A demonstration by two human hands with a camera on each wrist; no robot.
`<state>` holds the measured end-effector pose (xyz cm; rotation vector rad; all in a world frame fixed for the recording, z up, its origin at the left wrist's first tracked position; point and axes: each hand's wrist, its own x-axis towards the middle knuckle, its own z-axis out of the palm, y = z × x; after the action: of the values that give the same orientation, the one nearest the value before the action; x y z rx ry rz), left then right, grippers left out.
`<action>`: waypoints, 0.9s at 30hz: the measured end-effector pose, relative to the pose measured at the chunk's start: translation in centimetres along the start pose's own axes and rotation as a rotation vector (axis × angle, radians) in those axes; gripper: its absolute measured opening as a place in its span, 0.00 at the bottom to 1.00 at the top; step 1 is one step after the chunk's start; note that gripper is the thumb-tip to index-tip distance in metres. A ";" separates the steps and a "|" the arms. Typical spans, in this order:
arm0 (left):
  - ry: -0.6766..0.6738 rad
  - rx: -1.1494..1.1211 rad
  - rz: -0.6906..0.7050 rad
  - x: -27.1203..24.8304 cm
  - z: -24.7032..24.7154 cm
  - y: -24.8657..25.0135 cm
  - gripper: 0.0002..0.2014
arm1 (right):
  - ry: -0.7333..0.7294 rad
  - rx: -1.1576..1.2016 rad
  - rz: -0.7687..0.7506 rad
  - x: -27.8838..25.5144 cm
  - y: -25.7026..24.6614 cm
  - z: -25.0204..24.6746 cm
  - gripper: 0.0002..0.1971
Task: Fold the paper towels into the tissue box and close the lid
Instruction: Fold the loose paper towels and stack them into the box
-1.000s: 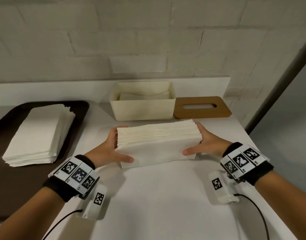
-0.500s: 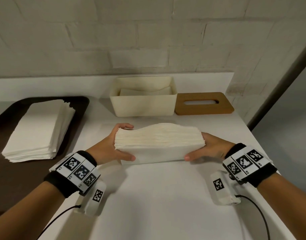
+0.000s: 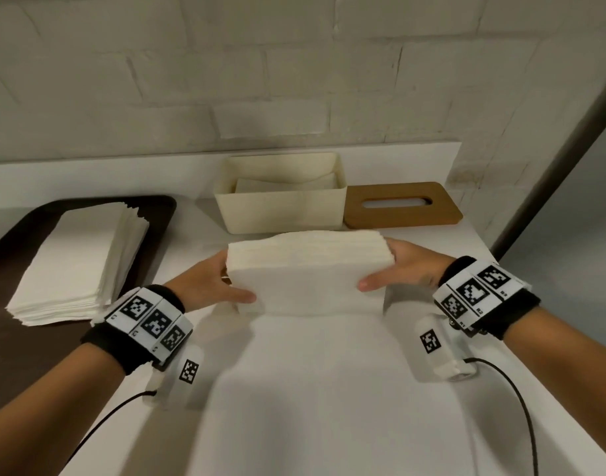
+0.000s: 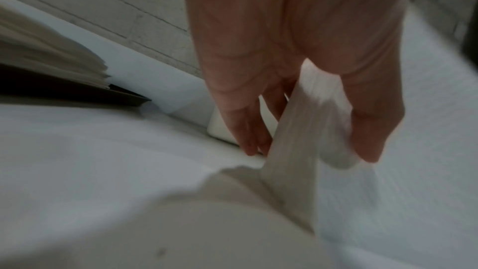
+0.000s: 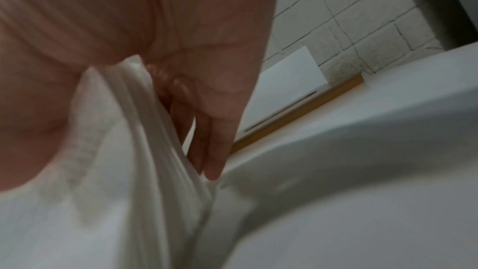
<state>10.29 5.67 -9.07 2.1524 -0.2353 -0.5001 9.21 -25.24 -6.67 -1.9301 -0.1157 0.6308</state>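
A thick folded stack of white paper towels (image 3: 308,269) is held just above the white table, in front of the tissue box. My left hand (image 3: 222,283) grips its left end, thumb on the near face, fingers behind. My right hand (image 3: 394,269) grips the right end the same way. In the left wrist view the stack (image 4: 297,150) runs between thumb and fingers; in the right wrist view the stack (image 5: 124,150) does too. The cream tissue box (image 3: 281,209) stands open behind, with some towels inside. Its brown slotted lid (image 3: 401,204) lies flat to the box's right.
A dark tray (image 3: 16,269) at the left carries a second stack of unfolded white towels (image 3: 78,259). A white brick wall runs behind the table. The table's right edge (image 3: 500,269) drops off beside a dark post. Cables trail from both wrists.
Both hands have carried the folded stack a little farther from me, toward the tissue box, holding it a bit higher. The grip on both ends is unchanged.
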 end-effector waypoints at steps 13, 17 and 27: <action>0.210 -0.031 0.005 0.6 -2.1 2.6 0.32 | 0.052 -0.076 -0.075 1.1 -4.2 -2.0 0.17; 0.482 -0.128 0.149 2.2 -5.8 6.8 0.28 | 0.215 -0.078 -0.261 2.6 -9.7 -4.2 0.23; 0.499 -0.069 0.046 10.1 -9.4 6.2 0.39 | 0.267 -0.058 -0.091 12.7 -11.1 -5.2 0.28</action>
<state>23.52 5.45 -1.80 2.1225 0.0116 0.0627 24.78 -20.07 -0.19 -2.0342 -0.0525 0.3084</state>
